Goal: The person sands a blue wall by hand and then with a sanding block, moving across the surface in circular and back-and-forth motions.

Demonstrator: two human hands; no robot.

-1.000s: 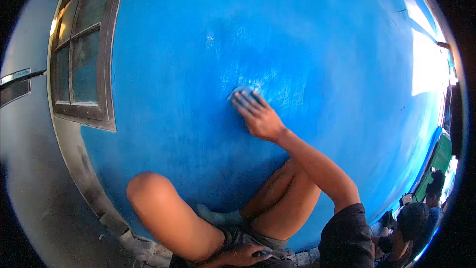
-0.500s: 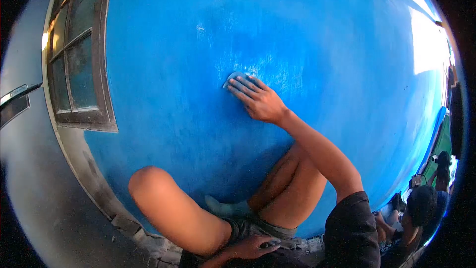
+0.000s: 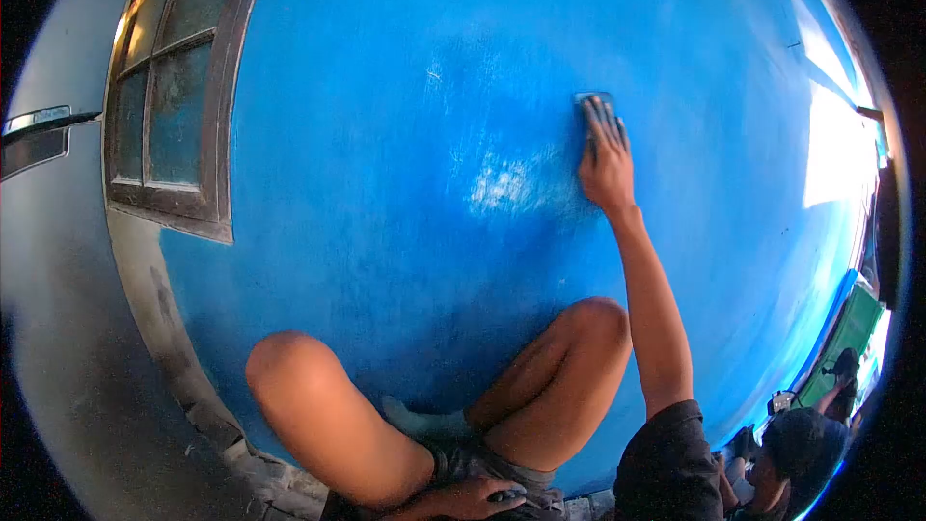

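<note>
My right hand is raised against a blue wall, its fingers laid flat over a thin grey pad. Only the pad's upper edge shows past the fingertips; the palm side is hidden. Around and left of it, the wall surface looks glossy, with pale scratchy marks. My left hand rests low in my lap, fingers curled, with something small and dark at the fingertips that I cannot make out.
My bent knees are close to the wall. A wooden-framed window is at the upper left, beside a grey surface. Another person sits at the lower right, near a green panel.
My right hand has slid up and to the right along the wall with the pad, the arm straightening. My left hand stays in my lap. The view has shifted slightly.
</note>
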